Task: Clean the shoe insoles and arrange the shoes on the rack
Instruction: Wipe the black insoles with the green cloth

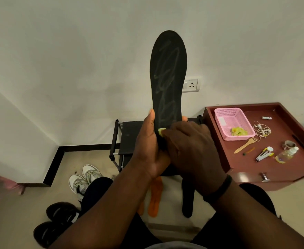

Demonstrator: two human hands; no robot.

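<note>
Insole (168,74), black, stands upright at frame centre, toe end up, with pale smeared streaks over its facing surface. I read the left hand (148,146) as gripping its lower part: the thumb lies along the left edge and the fingers wrap behind, one fingertip showing past the right edge. The right hand (192,150) presses a small yellow-green cloth (161,131) against the heel area of the insole, its fingers curled over the cloth; a black band (219,187) sits on that wrist. Behind the hands stands a black shoe rack (122,139) against the white wall. On the floor below, a second black insole (188,198) lies beside two orange insoles (154,198). A pair of white and grey sneakers (84,178) rests on the floor to the left, near the rack; a pair of black shoes (57,221) lies nearer the camera, lower left. To the right is a maroon bench (282,169) carrying a pink basket (233,123) with a yellow-green rag (239,131) inside. Near the basket lie a wooden fork (246,145), a tangle of white earphones (261,129), a small clear bottle (286,154) on its side and a stapler-like tool (263,154). A white wall socket (190,85) shows just beside the insole's right edge.
</note>
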